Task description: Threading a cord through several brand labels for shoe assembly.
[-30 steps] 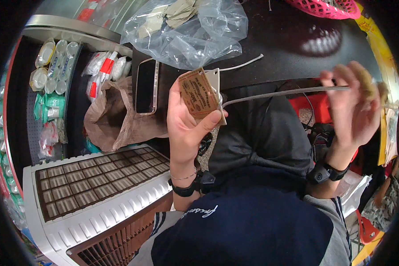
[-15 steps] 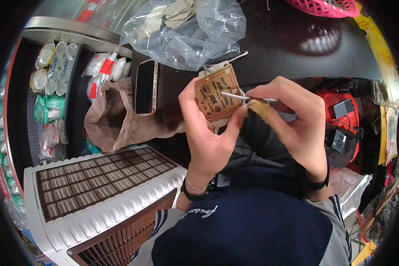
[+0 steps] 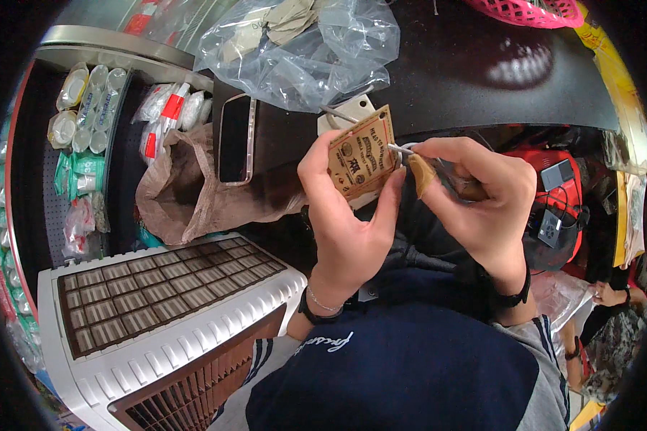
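Two pinches on my feed. Left hand (image 3: 349, 230) clamps a tan printed card (image 3: 356, 159), thumb on its right edge, the other fingers behind. Card's tilted, held up over the lap, just off the near edge of the dark worktop (image 3: 446, 100). A pale card (image 3: 363, 106) with a punched hole pokes out on the far side, a bit of cord lying across it.

Right hand (image 3: 485, 205): thumb and forefinger closed on a pale cord (image 3: 400, 149), its tip at the card's right edge. A tan piece (image 3: 422, 176) sits at the right thumb (wrap or scrap, can't tell from here). Whether the cord goes through a hole there, I can't make out either.

Risks, my read: grip on the cord is right by its end, so a small tug could pull it free or fray the tip. Pushing against the edge could bend the card. If the left thumb eases, the two cards could slide apart and the holes lose alignment. Clear plastic bag (image 3: 295, 79) is just beyond; a loose cord end could snag its folds.
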